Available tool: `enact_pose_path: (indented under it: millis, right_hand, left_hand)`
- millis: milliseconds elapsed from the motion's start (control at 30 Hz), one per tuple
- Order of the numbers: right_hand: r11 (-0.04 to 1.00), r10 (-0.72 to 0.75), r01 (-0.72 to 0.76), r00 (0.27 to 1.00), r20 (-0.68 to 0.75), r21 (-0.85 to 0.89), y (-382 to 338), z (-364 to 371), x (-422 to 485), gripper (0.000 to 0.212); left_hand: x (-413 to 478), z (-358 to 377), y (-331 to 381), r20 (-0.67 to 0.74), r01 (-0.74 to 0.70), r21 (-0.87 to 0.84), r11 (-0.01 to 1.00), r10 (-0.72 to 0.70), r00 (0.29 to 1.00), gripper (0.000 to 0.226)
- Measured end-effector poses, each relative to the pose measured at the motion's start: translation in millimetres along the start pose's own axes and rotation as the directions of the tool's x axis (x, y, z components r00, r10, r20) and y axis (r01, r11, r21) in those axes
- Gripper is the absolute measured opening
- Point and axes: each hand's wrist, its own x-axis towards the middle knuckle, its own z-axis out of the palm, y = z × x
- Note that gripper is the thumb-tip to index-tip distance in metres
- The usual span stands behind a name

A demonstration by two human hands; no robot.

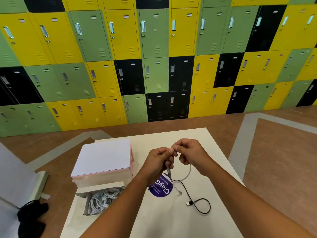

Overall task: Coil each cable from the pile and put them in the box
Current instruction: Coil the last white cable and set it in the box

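Above the white table (pixel 171 220), my left hand (pixel 158 160) and my right hand (pixel 190 152) meet and both pinch a thin grey cable (pixel 188 172). Its loop hangs below my right hand, and one plug end dangles under my left hand. A black USB cable (pixel 200 205) lies loose on the table in front of my right forearm. At the table's left edge stands an open box (pixel 103 188) holding several coiled white and grey cables (pixel 103 198).
A stack of white and pink boxes (pixel 103 160) stands behind the open box. A round purple sticker (pixel 161 188) lies on the table under my hands. Lockers line the far wall. A black object (pixel 32 213) sits on the floor at the lower left.
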Motion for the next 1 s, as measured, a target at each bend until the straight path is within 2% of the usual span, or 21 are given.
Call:
enact_pose_path:
  millis: [300,500,767,867,1000]
  right_hand:
    - [0.999,0.046,-0.042,0.992,-0.121,0.033,-0.1,6.5,5.9,0.013]
    - [0.997,0.034,-0.028,0.996,-0.081,0.075,1.1,4.8,5.8,0.01]
    - [0.997,0.026,-0.022,0.998,-0.057,0.079,3.3,4.2,5.5,0.01]
    - [0.997,0.006,-0.001,0.998,-0.055,0.082,3.3,7.3,4.8,0.009]
    - [0.996,0.008,-0.002,0.998,-0.06,0.094,5.5,9.0,5.1,0.009]
  left_hand:
    - [2.4,5.0,-2.8,-0.011,-0.028,0.051,0.998,0.028,1.0,0.03]
    - [2.5,2.8,-1.2,-0.021,-0.05,0.069,0.996,0.051,0.998,0.028]
    - [7.9,6.2,-1.8,-0.037,0.053,-0.011,0.999,-0.054,0.998,0.034]
    - [6.2,8.2,2.1,-0.066,0.039,-0.04,0.998,-0.042,0.997,0.036]
    - [5.0,9.6,1.4,-0.086,0.016,0.004,1.0,-0.016,0.996,0.038]
